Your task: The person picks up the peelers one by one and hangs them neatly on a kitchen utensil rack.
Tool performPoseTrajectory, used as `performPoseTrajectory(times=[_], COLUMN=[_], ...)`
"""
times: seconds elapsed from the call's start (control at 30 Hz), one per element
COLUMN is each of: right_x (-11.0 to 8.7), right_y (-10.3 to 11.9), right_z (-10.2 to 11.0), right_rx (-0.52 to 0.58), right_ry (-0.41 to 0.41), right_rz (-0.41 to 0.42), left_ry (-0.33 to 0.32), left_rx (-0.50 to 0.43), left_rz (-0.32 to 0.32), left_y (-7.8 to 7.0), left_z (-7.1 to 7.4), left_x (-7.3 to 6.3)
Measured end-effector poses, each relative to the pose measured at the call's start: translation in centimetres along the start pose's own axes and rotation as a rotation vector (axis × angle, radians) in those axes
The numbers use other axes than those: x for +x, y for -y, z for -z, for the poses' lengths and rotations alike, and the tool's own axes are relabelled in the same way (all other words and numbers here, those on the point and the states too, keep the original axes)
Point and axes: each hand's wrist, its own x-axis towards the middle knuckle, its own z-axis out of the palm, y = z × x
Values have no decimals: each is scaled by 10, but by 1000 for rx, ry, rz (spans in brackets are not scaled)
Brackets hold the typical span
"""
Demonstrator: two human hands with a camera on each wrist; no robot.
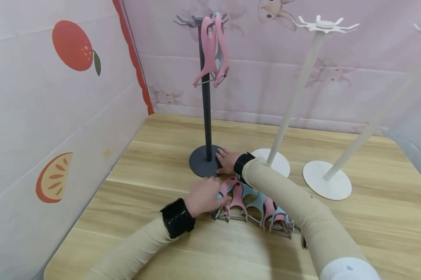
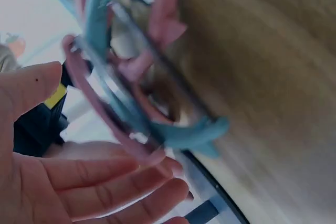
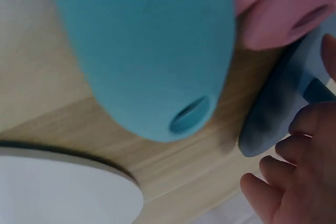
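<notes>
My right hand [image 1: 227, 160] rests on the near right edge of the round base [image 1: 198, 165] of a black hook stand [image 1: 206, 105], fingers spread on it. Pink and blue Y-shaped peelers lie in a row in front of that stand, among them a pink peeler [image 1: 237, 194] and a blue peeler [image 3: 147, 51]. At the row's left end is my left hand [image 1: 204, 196], its fingers extended beside the end peelers [image 2: 113, 103] and its thumb apart from them. Pink peelers [image 1: 210, 50] hang from the black stand's top hooks, with some blue showing behind.
A white hook stand [image 1: 294, 93] stands right of the black one, partly behind my right forearm. Farther right is another white stand [image 1: 357, 142]. Printed cloth walls [image 1: 74, 105] border the wooden table [image 1: 154, 163] at the left and back.
</notes>
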Motion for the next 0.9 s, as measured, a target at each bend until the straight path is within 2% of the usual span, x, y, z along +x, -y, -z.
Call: performPoseTrajectory(times=[0.17, 0.3, 0.37, 0.4, 0.5, 0.6, 0.63, 0.73, 0.9], right_x=[4, 14, 21, 32, 39, 31, 20, 9, -1], right_y=[1, -2, -6, -14, -19, -14, -7, -3, -2], right_z=[-4, -12, -19, -34, -44, -38, -26, -19, -15], right_rx=[46, 80, 86, 92, 91, 104, 111, 125, 111], right_ry=[13, 15, -5, -61, -93, -100, -63, -86, -96], right_rz=[4, 1, 17, 52, 80, 85, 68, 95, 151], left_ry=[-47, -45, -42, -36, -10, 15, 18, 17, -80], left_rx=[57, 66, 45, 23, -49, -127, -149, -196, -185], left_rz=[1, -18, -26, -25, -21, -3, 3, 28, -10], left_y=[-5, -5, -4, -3, 1, 8, 11, 19, 32], left_z=[-4, -2, 0, 2, 8, 14, 16, 25, 40], left_x=[-2, -4, -5, -7, -12, -20, -22, -30, -38])
